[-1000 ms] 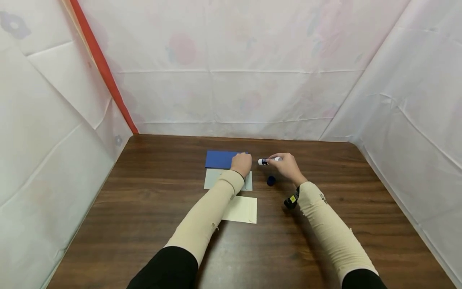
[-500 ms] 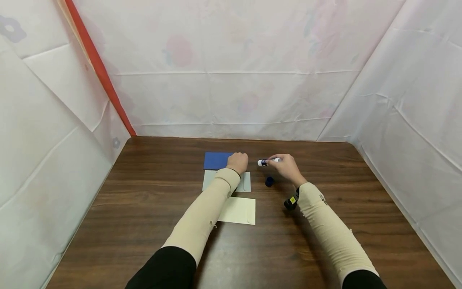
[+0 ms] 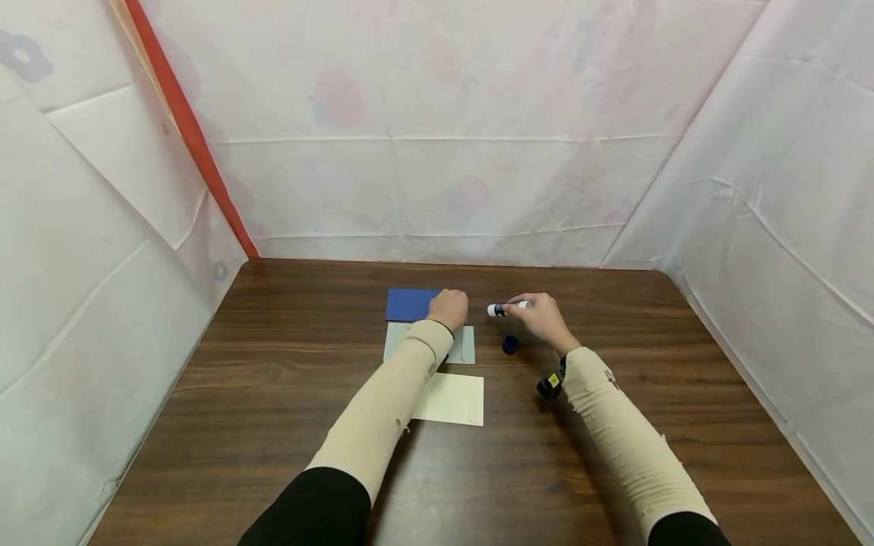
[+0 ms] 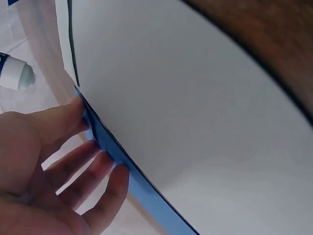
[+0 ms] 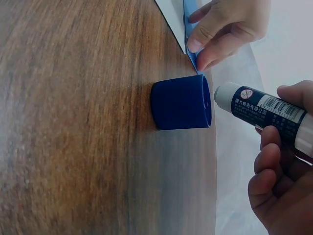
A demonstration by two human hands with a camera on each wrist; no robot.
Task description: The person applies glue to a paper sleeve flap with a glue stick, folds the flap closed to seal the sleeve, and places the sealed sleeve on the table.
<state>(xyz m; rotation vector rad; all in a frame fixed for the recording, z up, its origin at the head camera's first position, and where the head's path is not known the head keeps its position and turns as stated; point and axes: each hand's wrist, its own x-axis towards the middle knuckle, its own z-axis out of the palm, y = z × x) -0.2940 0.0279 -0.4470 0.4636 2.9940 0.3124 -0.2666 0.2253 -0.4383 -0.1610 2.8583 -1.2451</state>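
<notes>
My left hand (image 3: 449, 307) pinches the right end of a blue envelope (image 3: 410, 304) between thumb and fingers. In the left wrist view, the fingers (image 4: 113, 183) lie along its narrow blue edge. Nearer me lies a pale grey-green envelope (image 3: 467, 346), partly covered by the left forearm. My right hand (image 3: 545, 318) grips a glue stick (image 5: 266, 105) by its barrel, its bare end facing left towards the blue envelope. The glue stick's dark blue cap (image 5: 178, 103) stands on the table below the right hand, its open end up.
A cream envelope (image 3: 451, 399) lies closest to me, partly under the left forearm. The dark wooden table (image 3: 273, 379) is bounded by white patterned sheets (image 3: 437, 167) at the back and both sides. A black device with a yellow mark (image 3: 550, 382) sits at the right wrist.
The left hand has shifted slightly left along the blue envelope. The right hand keeps the glue stick in nearly the same place. The head view has tilted slightly.
</notes>
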